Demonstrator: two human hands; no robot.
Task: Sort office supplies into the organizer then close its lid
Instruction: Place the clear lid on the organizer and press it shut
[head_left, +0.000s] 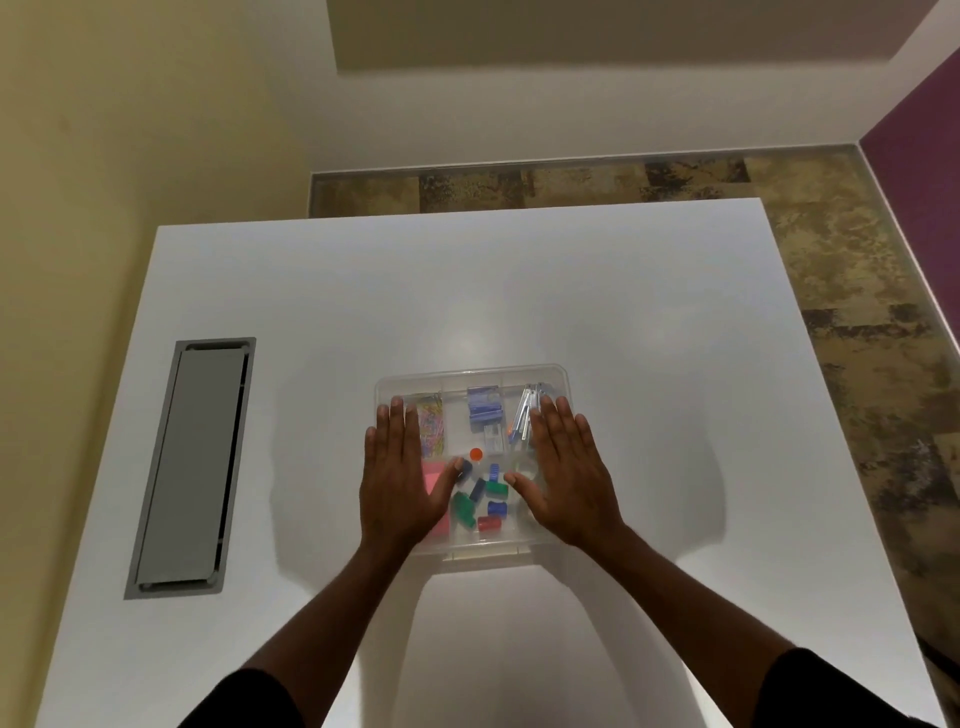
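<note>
A clear plastic organizer (470, 375) lies on the white table in front of me, its transparent lid down over the compartments. Through the lid I see coloured paper clips (432, 423), blue staple boxes (484, 409), pens (523, 418), pink sticky notes (431, 480), an orange disc (475, 454) and several green, blue and red binder clips (480, 501). My left hand (400, 480) rests flat on the lid's left side, fingers spread. On the lid's right side my right hand (563, 480) lies flat the same way. Neither hand holds anything.
A grey cable hatch (189, 467) is set into the white table (311, 322) at the left. Patterned floor shows beyond the table's far and right edges. A white chair seat (498, 649) is below, between my forearms.
</note>
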